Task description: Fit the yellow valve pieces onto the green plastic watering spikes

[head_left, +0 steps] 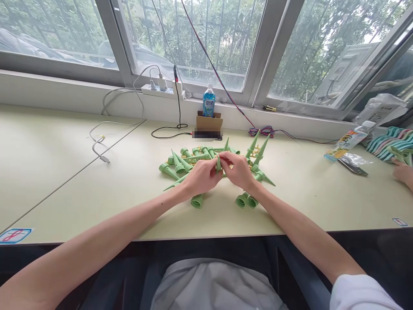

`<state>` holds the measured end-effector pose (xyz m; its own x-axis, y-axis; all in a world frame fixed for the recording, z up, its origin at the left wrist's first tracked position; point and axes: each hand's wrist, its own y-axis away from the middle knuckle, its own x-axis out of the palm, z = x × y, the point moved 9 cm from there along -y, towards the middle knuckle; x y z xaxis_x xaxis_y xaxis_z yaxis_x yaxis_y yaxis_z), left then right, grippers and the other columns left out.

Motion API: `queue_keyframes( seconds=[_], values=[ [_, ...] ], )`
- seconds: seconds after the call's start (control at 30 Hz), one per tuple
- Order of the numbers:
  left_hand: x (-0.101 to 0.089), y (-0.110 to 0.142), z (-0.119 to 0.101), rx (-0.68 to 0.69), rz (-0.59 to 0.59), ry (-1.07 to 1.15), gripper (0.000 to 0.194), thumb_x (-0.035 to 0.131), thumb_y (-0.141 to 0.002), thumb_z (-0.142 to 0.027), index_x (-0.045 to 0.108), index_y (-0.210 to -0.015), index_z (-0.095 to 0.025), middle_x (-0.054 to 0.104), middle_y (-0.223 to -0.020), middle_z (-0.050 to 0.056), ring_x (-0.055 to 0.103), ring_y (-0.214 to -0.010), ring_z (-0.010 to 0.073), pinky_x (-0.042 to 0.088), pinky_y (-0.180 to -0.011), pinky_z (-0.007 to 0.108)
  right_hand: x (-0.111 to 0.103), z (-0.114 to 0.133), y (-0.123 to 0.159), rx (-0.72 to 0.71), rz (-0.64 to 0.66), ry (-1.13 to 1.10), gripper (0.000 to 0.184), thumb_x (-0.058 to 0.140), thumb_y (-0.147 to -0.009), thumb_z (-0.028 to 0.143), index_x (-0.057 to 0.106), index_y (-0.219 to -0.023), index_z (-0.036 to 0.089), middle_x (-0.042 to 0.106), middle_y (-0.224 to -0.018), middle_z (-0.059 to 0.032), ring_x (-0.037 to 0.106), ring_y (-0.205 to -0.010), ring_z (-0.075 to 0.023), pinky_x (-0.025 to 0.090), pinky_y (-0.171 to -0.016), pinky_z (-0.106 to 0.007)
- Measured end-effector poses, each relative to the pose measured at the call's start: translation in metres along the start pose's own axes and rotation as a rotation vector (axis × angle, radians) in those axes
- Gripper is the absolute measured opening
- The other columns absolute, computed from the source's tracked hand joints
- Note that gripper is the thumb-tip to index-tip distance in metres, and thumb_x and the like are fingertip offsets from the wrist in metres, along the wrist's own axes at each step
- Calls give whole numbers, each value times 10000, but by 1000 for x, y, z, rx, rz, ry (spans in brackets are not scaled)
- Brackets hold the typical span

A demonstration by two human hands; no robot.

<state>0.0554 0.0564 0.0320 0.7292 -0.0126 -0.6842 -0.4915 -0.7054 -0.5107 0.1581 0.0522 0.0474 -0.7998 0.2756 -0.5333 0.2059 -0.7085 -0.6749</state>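
My left hand is closed around a green plastic spike, whose tip points up and toward me. The fingers of my right hand pinch together at the top of the same spike; whether they also hold a small part there I cannot make out. Around and behind both hands lies a loose heap of similar green spikes with ribbed caps. Two spikes stand upright to the right, beside small yellow pieces. Nearer to me, open threaded caps face the table's front edge.
A blue-liquid bottle stands in a cardboard box by the window. Cables run from a power strip. At right are a drink bottle, a phone, stacked coloured items and another person's hand.
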Motion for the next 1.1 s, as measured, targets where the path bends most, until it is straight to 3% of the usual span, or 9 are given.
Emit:
queue_keyframes(
  seconds=[0.4,0.6,1.1],
  values=[
    [-17,-3,-3,-36,-102,-9,277,542,-802,-230,340,-616,-202,426,-531,-43,340,-496,94,296,-494,251,-3,-1,-1,22,-42,-46,182,505,-938,274,667,-911,195,716,-887,-46,635,-749,-158,522,-707,-283],
    [-21,-3,-3,-67,-105,-10,166,539,-803,-229,455,-665,-196,457,-547,-44,376,-510,102,319,-523,259,-6,-4,1,46,-78,-41,193,513,-938,306,669,-937,192,718,-882,-51,645,-742,-156,532,-704,-278],
    [-24,-3,1,-103,-121,-7,183,554,-816,-254,473,-662,-197,459,-542,-43,379,-505,105,334,-524,254,-4,-6,1,62,-72,-79,182,531,-930,323,663,-902,202,687,-793,-23,585,-619,-130,505,-638,-264]
  ],
)
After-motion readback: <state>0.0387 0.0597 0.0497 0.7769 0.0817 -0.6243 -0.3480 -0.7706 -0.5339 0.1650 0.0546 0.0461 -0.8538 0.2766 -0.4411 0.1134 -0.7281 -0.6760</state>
